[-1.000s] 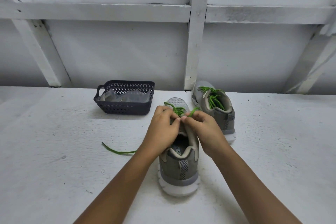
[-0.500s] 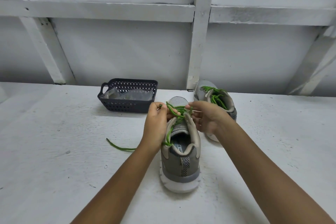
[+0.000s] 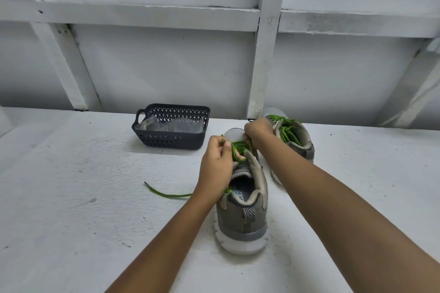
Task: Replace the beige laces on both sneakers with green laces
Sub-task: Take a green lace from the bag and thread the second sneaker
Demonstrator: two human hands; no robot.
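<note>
A grey sneaker [image 3: 242, 219] stands heel toward me on the white table. A green lace [image 3: 237, 150] runs through its front eyelets. My left hand [image 3: 217, 164] pinches that lace over the tongue. My right hand [image 3: 258, 132] reaches past the toe end and grips the other part of the lace; its fingertips are hidden. The lace's loose tail [image 3: 166, 194] lies on the table to the left. A second grey sneaker [image 3: 297, 140] with green laces sits behind, at the right.
A dark plastic basket [image 3: 171, 141] holding clear plastic bags stands at the back left of the sneakers. A white wall with wooden battens [image 3: 264, 54] rises right behind the table's far edge.
My right hand has moved forward and up, past the near sneaker's toe. My left hand has lifted slightly with the lace. The view has shifted a little.
</note>
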